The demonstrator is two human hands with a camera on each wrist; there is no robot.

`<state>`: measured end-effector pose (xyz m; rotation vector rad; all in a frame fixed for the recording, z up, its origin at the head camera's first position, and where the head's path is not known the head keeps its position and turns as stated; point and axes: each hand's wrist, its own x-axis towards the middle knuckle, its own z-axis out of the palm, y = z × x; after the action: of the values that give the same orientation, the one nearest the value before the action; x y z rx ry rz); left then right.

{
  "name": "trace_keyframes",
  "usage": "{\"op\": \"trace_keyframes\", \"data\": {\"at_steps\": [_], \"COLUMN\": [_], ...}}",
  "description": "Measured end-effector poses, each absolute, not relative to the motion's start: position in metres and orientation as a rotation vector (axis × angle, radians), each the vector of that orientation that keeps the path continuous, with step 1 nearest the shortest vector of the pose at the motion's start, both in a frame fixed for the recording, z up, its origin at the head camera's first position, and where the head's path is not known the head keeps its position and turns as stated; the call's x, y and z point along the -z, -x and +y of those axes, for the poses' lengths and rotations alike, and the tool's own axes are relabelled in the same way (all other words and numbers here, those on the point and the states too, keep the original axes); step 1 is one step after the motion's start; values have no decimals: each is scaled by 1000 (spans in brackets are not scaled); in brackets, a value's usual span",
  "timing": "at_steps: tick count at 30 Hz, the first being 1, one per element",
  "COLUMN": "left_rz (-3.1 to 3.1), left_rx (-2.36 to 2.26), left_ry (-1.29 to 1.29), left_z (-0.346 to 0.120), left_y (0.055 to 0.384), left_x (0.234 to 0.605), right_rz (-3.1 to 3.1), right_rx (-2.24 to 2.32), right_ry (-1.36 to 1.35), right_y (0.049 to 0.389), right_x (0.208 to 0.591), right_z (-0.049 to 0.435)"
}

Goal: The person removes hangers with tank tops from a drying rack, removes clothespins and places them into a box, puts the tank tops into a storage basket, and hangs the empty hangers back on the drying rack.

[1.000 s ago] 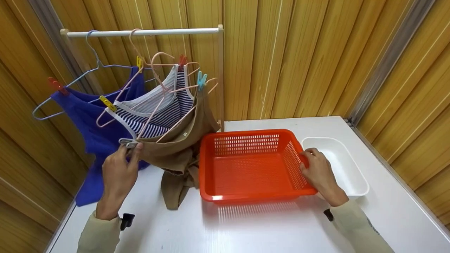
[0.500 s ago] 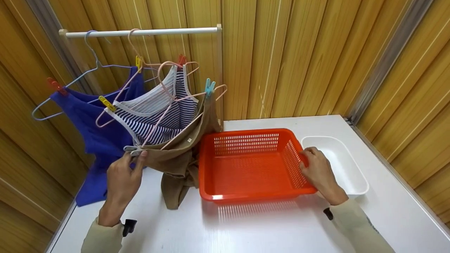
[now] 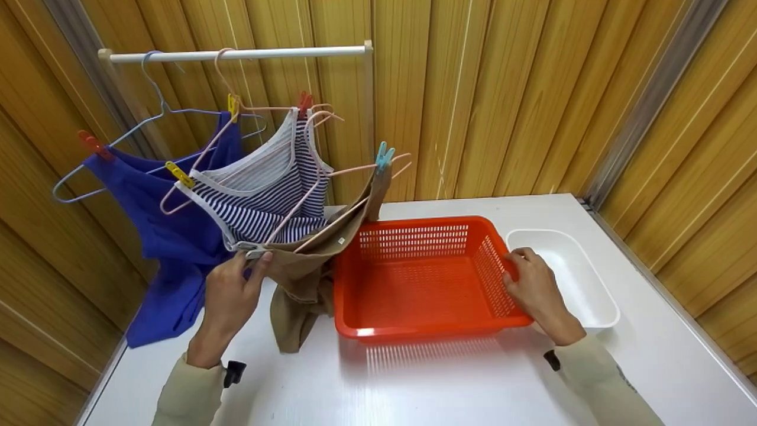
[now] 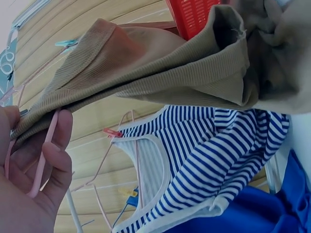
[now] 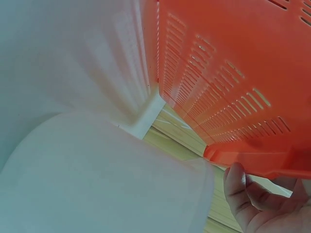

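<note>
While the left hand (image 3: 232, 296) pinches the near end of a pink hanger (image 4: 42, 162) at its grey peg (image 3: 251, 249), the clipped brown garment (image 3: 301, 275) hangs at the left edge of a red basket (image 3: 426, 328) on the worktop (image 3: 414, 390); I see the right hand (image 3: 535, 288) gripping the basket's right rim, just beside a white tub (image 3: 576, 284).

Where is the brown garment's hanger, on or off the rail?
Off: the left hand grips one end of that pink hanger, whose hook shows clear of the rail.

From above, the red basket (image 3: 414, 290) lies open to entry; the brown garment (image 3: 298, 276) (near its rim) blocks the left.
</note>
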<state>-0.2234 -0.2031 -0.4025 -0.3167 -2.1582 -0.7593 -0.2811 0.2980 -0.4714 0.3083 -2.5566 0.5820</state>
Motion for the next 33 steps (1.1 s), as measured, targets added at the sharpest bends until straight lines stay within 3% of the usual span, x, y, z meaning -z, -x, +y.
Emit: {"op": "trace_keyframes", "data": {"at_steps": [33], "left_rz": [-2211], "left_rx": [840], "left_ry": [646], "left_z": [-144], "left_y": [277], "left_x": [400], "right_rz": [-2562], "right_rx": [-587], "right_ry": [-307], "right_y": [280], "right_x": [470], "right_z": [296]}}
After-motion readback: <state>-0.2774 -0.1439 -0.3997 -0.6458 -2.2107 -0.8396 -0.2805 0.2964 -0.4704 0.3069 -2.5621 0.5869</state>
